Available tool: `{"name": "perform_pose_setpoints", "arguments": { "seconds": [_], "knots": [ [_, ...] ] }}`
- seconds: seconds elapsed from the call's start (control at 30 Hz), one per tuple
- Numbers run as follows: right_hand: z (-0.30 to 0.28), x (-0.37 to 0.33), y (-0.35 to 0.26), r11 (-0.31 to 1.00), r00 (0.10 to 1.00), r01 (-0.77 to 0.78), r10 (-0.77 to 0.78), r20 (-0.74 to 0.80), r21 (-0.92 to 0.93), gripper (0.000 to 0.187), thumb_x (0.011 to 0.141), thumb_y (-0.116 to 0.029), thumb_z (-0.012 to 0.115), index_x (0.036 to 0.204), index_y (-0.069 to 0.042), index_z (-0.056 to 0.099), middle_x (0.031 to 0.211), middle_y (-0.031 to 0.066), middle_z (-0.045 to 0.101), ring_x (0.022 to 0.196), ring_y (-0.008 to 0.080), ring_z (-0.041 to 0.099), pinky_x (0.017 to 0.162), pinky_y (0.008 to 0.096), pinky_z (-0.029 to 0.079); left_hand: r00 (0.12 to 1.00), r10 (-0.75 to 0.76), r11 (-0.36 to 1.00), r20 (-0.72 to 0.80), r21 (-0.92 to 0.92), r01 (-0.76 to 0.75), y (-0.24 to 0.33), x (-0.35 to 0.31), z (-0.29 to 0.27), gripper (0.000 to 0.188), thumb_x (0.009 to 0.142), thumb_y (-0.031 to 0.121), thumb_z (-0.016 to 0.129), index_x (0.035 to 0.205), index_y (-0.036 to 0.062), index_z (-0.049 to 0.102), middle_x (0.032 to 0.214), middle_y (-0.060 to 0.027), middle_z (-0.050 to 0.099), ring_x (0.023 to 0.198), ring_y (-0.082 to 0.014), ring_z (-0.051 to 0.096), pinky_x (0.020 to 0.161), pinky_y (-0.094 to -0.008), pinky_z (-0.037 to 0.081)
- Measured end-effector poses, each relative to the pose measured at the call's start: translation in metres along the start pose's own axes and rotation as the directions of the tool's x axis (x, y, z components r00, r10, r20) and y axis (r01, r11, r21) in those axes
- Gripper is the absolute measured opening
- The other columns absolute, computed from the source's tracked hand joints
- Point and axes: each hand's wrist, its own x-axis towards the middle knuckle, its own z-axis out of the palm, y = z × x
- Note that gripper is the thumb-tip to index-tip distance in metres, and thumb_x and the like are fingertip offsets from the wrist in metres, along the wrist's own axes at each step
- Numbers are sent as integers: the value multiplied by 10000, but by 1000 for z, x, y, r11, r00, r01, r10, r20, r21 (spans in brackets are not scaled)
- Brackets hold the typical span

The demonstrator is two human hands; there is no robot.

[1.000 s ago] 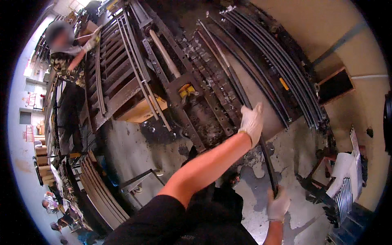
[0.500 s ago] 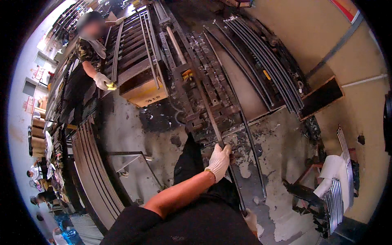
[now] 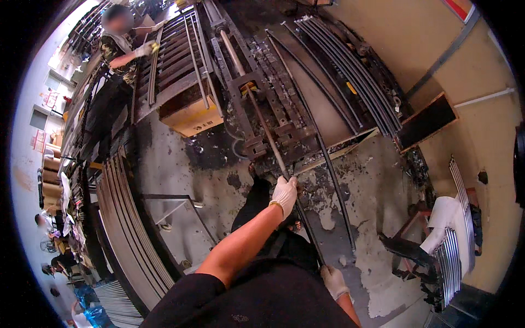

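A long metal rod (image 3: 272, 143) slants from the machine bed (image 3: 252, 147) toward my body, its far part passing into a dark block with yellow inside. My left hand (image 3: 285, 197), in a white knit glove, is closed round the rod just short of the machine's near end. Lower down, my right hand (image 3: 334, 283), also gloved, grips the rod's dark near end; some of its fingers are hidden. Just to the right, a second dark rod (image 3: 334, 183) runs alongside, apart from both hands.
Several dark rods (image 3: 350, 76) lie on a bench at the far right. At the far left a co-worker (image 3: 117, 49) in gloves handles thin bars over a slatted rack, above a cardboard box (image 3: 191, 117). Silver tubes (image 3: 450, 268) rest on a stand at right; long flat bars (image 3: 128, 218) lie left.
Both my hands have moved forward with the rod, and the right one shows more. The co-worker's near hand, with something yellow, has moved away up along the bars.
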Motion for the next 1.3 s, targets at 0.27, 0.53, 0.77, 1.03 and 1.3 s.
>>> {"name": "perform_pose_setpoints", "arguments": {
  "seconds": [0.27, 0.53, 0.77, 1.03, 1.3],
  "knots": [
    [-2, 3, -9, 996, 987, -87, 85, 139, 8, 589, 1116, -474, 559, 1338, 46, 726, 1207, 279, 796, 1167, 444, 754, 1003, 455, 554, 999, 9, 1000, 34, -12, -8, -11, 3, 0, 502, 1119, 457, 572, 1262, -22, 622, 1083, -212, 725, 1015, -382, 699, 905, -474, 524],
    [-5, 3, -52, 986, 986, -143, 149, 73, -80, 547, 1040, -478, 704, 1252, 24, 754, 1074, 293, 792, 1072, 426, 781, 927, 472, 567, 987, 83, 986, 137, 131, -101, -51, 12, 5, 538, 1141, 491, 542, 1297, -20, 609, 1091, -202, 727, 1010, -393, 698, 890, -485, 528],
    [3, 22, -4, 983, 988, -155, 155, -5, -101, 538, 997, -481, 729, 1108, 45, 755, 914, 284, 740, 918, 448, 755, 826, 514, 546, 980, 47, 989, 194, 125, -72, -32, -2, 7, 569, 1118, 501, 563, 1318, -31, 585, 1089, -224, 706, 1007, -371, 699, 880, -490, 538],
    [-11, 35, -11, 966, 983, -183, 185, -5, -182, 569, 1000, -538, 734, 1208, -9, 769, 1015, 316, 761, 1018, 514, 741, 863, 527, 559, 969, 47, 996, 244, 58, -63, -32, 5, 15, 527, 1107, 462, 579, 1292, -30, 544, 973, -182, 668, 705, -297, 668, 564, -455, 557],
    [15, 39, 2, 974, 982, -182, 188, 34, -138, 579, 1003, -539, 731, 1201, 5, 762, 1060, 302, 783, 1050, 484, 761, 888, 516, 566, 964, -52, 996, 261, 78, 33, -36, 12, 8, 482, 1127, 441, 567, 1290, -12, 555, 982, -159, 636, 730, -282, 647, 598, -447, 574]
  ]
}}
